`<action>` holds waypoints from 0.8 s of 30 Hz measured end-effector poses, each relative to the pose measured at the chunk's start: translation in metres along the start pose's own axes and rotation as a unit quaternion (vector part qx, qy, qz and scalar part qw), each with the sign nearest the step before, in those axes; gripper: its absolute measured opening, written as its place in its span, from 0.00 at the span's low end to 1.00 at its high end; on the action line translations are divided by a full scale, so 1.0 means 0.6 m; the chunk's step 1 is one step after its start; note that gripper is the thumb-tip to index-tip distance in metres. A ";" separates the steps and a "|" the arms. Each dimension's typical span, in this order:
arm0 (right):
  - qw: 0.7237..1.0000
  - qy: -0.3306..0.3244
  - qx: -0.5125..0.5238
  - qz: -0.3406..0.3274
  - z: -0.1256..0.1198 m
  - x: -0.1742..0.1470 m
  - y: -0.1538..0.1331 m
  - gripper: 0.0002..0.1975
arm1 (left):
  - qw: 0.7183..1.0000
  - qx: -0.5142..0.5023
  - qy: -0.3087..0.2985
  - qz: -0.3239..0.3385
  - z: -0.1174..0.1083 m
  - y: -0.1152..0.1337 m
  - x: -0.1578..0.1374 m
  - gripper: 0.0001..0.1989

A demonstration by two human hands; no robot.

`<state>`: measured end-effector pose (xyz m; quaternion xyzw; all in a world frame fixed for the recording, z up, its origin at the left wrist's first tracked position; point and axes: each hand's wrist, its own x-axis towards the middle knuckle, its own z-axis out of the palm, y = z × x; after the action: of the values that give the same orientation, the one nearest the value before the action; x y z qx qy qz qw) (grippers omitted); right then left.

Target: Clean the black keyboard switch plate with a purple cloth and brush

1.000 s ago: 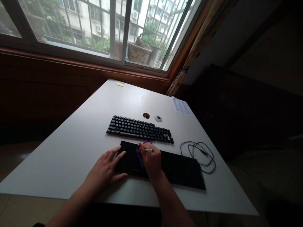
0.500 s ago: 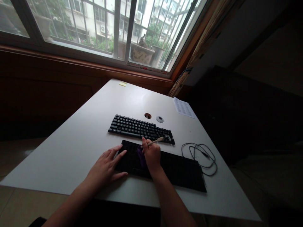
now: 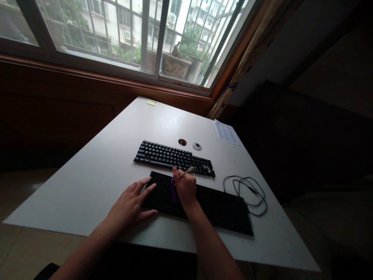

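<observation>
A flat black keyboard-like panel (image 3: 224, 208) lies on the white table just in front of me, its surface detail lost in the dark. My left hand (image 3: 132, 200) rests with fingers spread on its left end, the thumb at the near edge. Over the left part of the panel, my right hand (image 3: 185, 186) is closed around a thin light-coloured stick (image 3: 188, 170), whose rounded end points up and right. Dark purple material (image 3: 174, 192) shows beside and below the right fingers, against the panel; whether it is cloth or bristles I cannot tell.
Behind the panel lies a black keyboard (image 3: 163, 153) with keycaps. A black cable (image 3: 247, 182) is coiled to the right. Farther back are a round table hole (image 3: 182, 142), a grey ring-shaped cover (image 3: 197, 146), a printed paper (image 3: 226, 132) and a yellow note (image 3: 152, 103).
My right hand has shifted very slightly, and the stick's upper end has moved a little left and up. The left hand stays on the panel.
</observation>
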<state>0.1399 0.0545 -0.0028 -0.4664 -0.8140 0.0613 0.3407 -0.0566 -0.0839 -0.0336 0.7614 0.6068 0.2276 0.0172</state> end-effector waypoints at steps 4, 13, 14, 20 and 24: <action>1.000 -0.004 0.022 0.000 0.000 -0.003 0.003 0.33 | 1.000 -0.003 0.001 -0.005 0.002 0.000 -0.001 0.40; 0.998 -0.009 0.046 0.033 -0.001 0.002 0.004 0.32 | 1.000 0.001 -0.001 0.002 0.001 -0.001 0.001 0.41; 0.998 -0.005 0.047 0.037 -0.002 0.002 0.004 0.32 | 1.000 0.000 -0.001 0.002 0.001 0.000 0.001 0.41; 0.999 -0.003 0.041 0.019 -0.003 0.002 0.003 0.31 | 1.000 -0.001 0.000 0.001 -0.002 0.001 0.001 0.40; 0.995 -0.041 0.094 -0.012 -0.005 0.000 0.004 0.31 | 1.000 -0.002 -0.003 0.001 -0.002 0.001 0.001 0.41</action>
<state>0.1436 0.0552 -0.0012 -0.4196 -0.8233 0.1527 0.3505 -0.0566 -0.0835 -0.0322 0.7625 0.6058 0.2262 0.0203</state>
